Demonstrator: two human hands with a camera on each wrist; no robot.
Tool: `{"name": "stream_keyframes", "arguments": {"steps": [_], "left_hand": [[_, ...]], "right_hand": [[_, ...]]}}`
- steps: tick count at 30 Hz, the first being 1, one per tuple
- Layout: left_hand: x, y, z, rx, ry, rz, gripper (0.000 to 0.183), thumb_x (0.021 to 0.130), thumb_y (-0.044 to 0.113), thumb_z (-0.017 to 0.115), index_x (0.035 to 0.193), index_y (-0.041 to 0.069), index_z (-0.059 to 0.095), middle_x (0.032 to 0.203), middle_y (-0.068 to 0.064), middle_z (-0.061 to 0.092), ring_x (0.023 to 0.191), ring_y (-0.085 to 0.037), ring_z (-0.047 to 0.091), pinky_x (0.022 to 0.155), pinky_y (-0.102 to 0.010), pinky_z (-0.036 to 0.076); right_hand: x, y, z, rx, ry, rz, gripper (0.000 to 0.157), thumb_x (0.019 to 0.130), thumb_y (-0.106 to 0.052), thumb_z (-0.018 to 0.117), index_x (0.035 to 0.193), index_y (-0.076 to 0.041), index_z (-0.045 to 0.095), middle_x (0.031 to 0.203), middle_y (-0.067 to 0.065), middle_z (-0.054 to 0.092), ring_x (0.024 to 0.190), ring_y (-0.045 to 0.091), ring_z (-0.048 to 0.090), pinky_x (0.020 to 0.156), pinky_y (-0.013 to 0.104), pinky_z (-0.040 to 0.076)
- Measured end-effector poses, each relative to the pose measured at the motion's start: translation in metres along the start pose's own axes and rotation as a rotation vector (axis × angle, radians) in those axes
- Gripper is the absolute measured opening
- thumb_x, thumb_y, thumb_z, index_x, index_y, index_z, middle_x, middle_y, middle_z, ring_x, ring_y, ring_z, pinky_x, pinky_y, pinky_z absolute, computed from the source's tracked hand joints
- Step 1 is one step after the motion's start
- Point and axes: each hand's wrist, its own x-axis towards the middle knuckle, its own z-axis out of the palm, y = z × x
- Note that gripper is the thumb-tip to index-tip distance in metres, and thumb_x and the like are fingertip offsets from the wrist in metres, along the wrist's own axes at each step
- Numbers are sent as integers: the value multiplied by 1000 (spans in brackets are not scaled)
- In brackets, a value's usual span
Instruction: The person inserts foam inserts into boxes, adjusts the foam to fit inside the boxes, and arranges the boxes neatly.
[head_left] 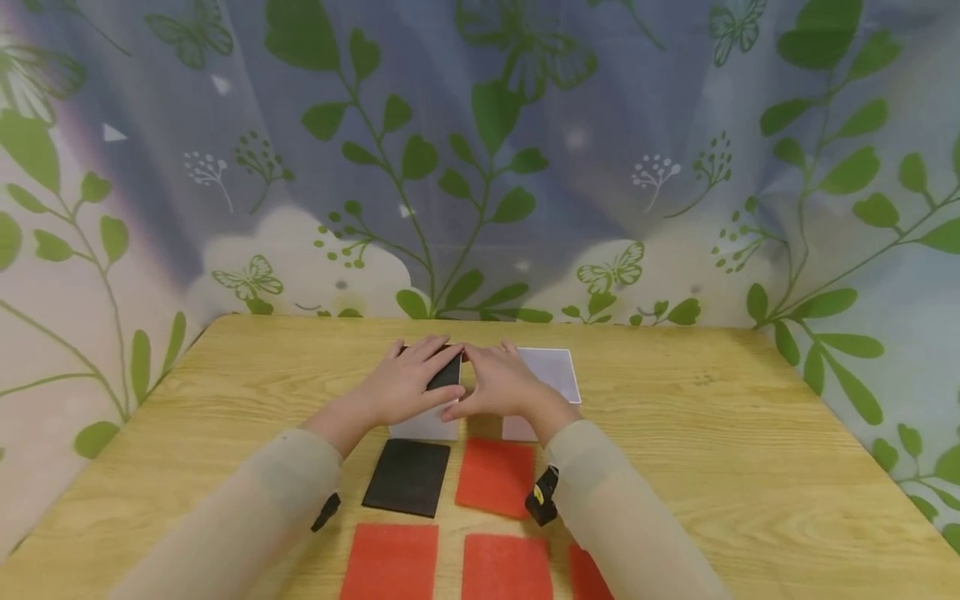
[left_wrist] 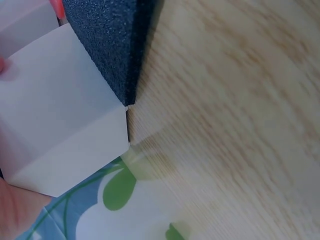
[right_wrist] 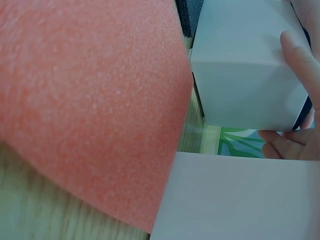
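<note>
A white box [head_left: 423, 427] with a black top [head_left: 447, 372] stands near the back of the table. My left hand [head_left: 401, 383] grips it from the left, fingers spread over the top and thumb along the front edge. From the right, my right hand [head_left: 498, 379] holds the same box. Its thumb lies on the white front face in the right wrist view, and fingers [right_wrist: 285, 145] show at the far side. Whether the black is a lid or an insert cannot be told. A second white box [head_left: 551, 373], with a pale grey top, stands just right, partly behind my right hand.
In front of the boxes lie a black foam square [head_left: 407, 477] and a red foam square [head_left: 495, 477]. Nearer are more red squares [head_left: 390, 562], one partly under the right sleeve. A leaf-patterned curtain [head_left: 480, 167] hangs behind the wooden table [head_left: 712, 433].
</note>
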Motion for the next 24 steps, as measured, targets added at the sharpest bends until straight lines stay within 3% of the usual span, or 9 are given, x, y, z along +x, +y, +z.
{"name": "stream_keyframes", "arguments": {"steps": [6,13,24], "left_hand": [[0,1,-2,-3,-13,-2,70,94,55,39,149,15,23,152,-14,21,139,-31,17,105,-62,11],[-1,4,-3,7,-30,-10,61,99,49,31,149,15,25,152,-14,20,139,-32,16,105,-61,12],[1,2,-1,35,-32,-9,59,99,47,34,149,16,26,152,-13,21,139,-33,18,105,-61,14]], "right_hand": [[1,0,0,3,-6,0,102,66,-68,69,144,-13,35,132,-1,51,123,23,43,110,49,4],[0,1,1,-6,-1,5,105,65,-70,68,144,-11,34,132,0,51,124,23,43,111,49,5],[-1,-1,0,-16,4,4,106,65,-70,68,144,-9,33,132,1,51,124,23,43,110,50,6]]}}
